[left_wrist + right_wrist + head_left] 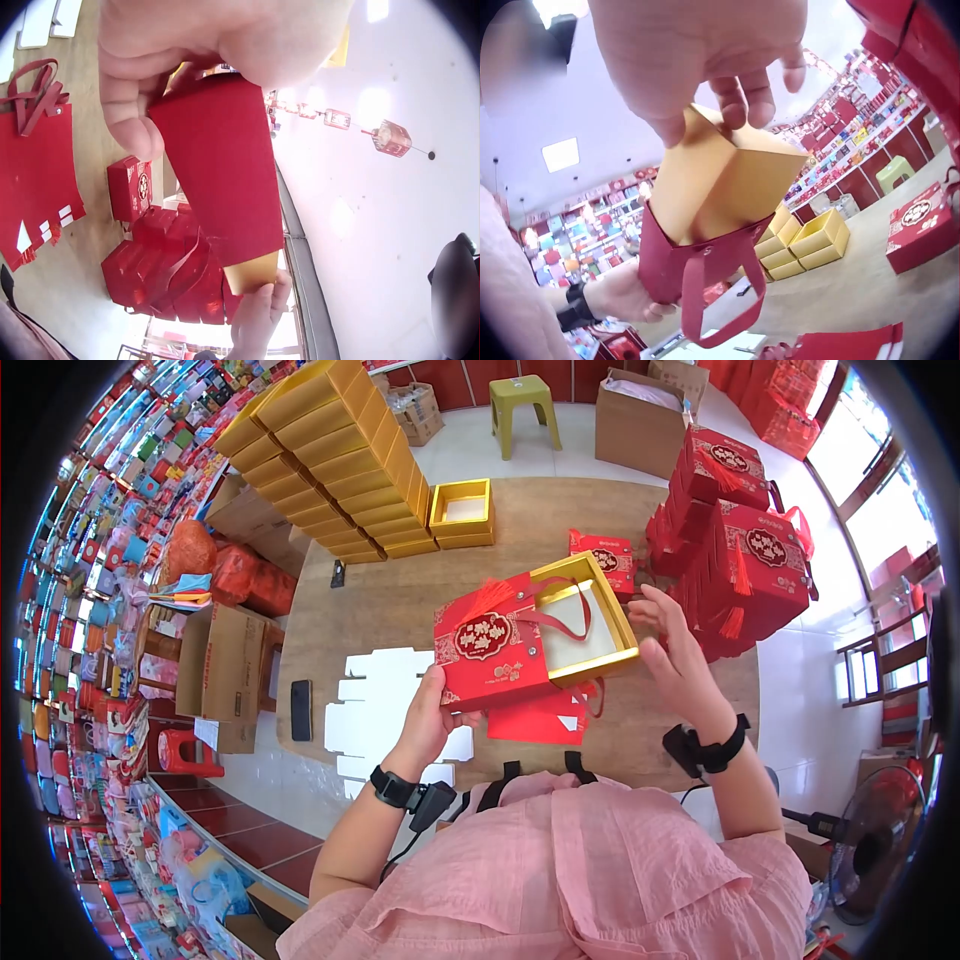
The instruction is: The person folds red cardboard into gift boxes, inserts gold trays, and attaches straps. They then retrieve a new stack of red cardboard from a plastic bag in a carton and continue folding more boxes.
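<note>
A red box sleeve [485, 638] with a tassel and ribbon handle is held over the table, a gold tray [620, 595] with a pale inside sticking out of its right end. My left hand [425, 715] grips the sleeve's left end, thumb on top and fingers underneath. At the tray's outer end is my right hand [672, 650], fingers spread and loosely bent. The right wrist view has the right hand [705, 60] with its fingertips at the edge of the gold tray [727, 176]. In the left wrist view the sleeve [221, 165] hides part of the left fingers.
Gold trays [350, 450] are stacked at the back left. Red boxes [745, 560] stand at the right, with a flat red box [605, 560] beside them. White die-cut card [375, 695], a phone [301, 710] and a flat red piece [535, 728] lie on the table [540, 505].
</note>
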Demonstrator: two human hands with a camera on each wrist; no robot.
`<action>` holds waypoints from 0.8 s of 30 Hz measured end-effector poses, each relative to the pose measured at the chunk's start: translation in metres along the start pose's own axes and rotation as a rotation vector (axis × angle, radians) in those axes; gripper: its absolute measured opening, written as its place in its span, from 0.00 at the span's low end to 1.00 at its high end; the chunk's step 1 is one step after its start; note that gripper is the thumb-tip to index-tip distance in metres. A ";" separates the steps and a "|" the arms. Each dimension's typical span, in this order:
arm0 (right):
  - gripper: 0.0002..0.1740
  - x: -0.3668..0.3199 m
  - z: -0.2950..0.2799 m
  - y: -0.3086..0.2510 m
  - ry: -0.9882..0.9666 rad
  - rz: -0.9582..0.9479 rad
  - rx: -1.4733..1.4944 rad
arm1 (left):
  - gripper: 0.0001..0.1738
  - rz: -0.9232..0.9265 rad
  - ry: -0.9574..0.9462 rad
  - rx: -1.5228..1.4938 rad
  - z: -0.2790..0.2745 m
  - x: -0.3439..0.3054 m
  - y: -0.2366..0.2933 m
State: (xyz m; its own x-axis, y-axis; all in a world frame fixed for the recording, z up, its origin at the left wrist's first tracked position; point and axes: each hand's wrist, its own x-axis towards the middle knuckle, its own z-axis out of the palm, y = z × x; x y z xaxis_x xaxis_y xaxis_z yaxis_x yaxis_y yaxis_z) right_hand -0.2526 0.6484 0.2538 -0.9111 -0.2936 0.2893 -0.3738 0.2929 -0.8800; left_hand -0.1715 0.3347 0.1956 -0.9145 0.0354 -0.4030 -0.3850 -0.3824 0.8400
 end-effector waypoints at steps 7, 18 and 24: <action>0.21 0.007 0.029 -0.019 -0.002 -0.199 -0.551 | 0.29 0.199 0.063 0.278 0.027 -0.010 0.009; 0.04 0.010 0.045 0.012 0.066 0.456 0.609 | 0.32 0.306 0.023 0.407 0.021 -0.002 0.001; 0.04 0.001 0.044 0.011 -0.170 0.336 0.850 | 0.32 0.240 -0.030 0.408 0.020 0.000 0.000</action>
State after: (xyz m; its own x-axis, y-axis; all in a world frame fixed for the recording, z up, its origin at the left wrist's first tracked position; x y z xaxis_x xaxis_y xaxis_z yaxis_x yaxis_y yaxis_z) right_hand -0.2498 0.6113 0.2282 -0.8857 -0.4633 -0.0304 0.2187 -0.3586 -0.9075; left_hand -0.1735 0.3528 0.2027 -0.9845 0.0191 -0.1745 -0.1743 0.0112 0.9846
